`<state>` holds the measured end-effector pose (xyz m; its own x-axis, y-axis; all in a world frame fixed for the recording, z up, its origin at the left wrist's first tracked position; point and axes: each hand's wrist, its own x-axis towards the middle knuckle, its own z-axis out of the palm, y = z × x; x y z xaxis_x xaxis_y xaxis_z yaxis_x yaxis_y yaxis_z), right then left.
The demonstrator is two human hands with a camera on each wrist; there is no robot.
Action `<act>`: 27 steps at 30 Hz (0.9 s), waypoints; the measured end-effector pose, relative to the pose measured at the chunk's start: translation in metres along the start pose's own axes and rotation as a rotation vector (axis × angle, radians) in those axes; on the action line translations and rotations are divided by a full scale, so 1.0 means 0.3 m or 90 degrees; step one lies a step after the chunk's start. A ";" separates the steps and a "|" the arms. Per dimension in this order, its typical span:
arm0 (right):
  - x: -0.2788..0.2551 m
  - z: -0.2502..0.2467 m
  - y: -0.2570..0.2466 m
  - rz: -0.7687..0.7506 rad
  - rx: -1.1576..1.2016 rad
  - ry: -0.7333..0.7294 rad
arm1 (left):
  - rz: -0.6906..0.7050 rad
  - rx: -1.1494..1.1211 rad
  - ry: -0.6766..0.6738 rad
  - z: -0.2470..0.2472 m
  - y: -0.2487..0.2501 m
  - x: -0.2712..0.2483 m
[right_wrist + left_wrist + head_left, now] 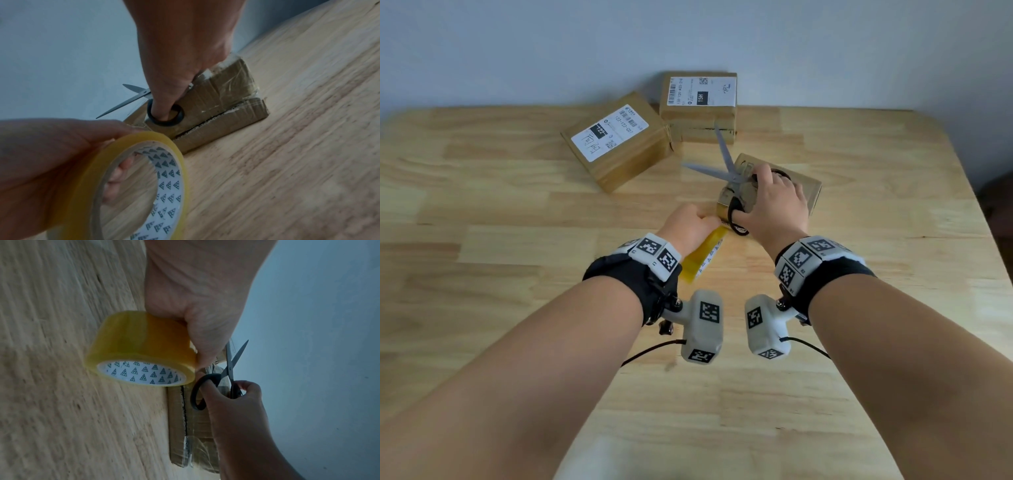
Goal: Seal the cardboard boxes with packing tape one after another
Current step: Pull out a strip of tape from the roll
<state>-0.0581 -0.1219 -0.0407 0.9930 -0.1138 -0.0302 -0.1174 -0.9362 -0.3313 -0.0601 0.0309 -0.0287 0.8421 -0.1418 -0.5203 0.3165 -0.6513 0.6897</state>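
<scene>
A small cardboard box (810,186) (176,421) (232,97) lies on the wooden table, partly wrapped in clear tape. My left hand (690,224) (203,308) (51,154) grips a yellowish roll of packing tape (703,255) (139,344) (131,186) right at the box's near-left end. My right hand (774,202) (232,400) (180,53) holds black-handled scissors (726,161) (232,368) (133,97) over the box, thumb through one ring, blades spread wide.
Two larger cardboard boxes with white shipping labels stand behind: one tilted (619,140), one against the wall (698,102). The table edge (969,185) runs down the right side. Bare wood (482,205) spreads to the left and in front.
</scene>
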 end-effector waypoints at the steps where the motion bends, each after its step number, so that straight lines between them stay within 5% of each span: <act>1: 0.000 0.004 0.000 0.000 0.000 0.004 | -0.001 0.010 0.002 0.000 0.001 -0.003; 9: -0.003 -0.010 -0.007 0.010 0.014 -0.021 | -0.021 0.060 0.028 0.003 -0.009 -0.023; 17: -0.057 -0.159 0.054 0.024 0.274 -0.096 | -0.038 0.016 -0.026 -0.011 0.011 -0.076; 21: -0.136 -0.234 0.110 0.000 0.235 -0.319 | -0.030 0.038 -0.039 -0.016 0.015 -0.091; 27: -0.233 -0.295 0.170 0.142 0.155 -0.571 | -0.011 0.054 -0.002 -0.012 0.002 -0.101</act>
<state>-0.1345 -0.1912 0.0281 0.5974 0.1101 -0.7944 -0.4007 -0.8170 -0.4146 -0.0839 0.0376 -0.0107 0.8350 -0.1320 -0.5342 0.2931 -0.7149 0.6348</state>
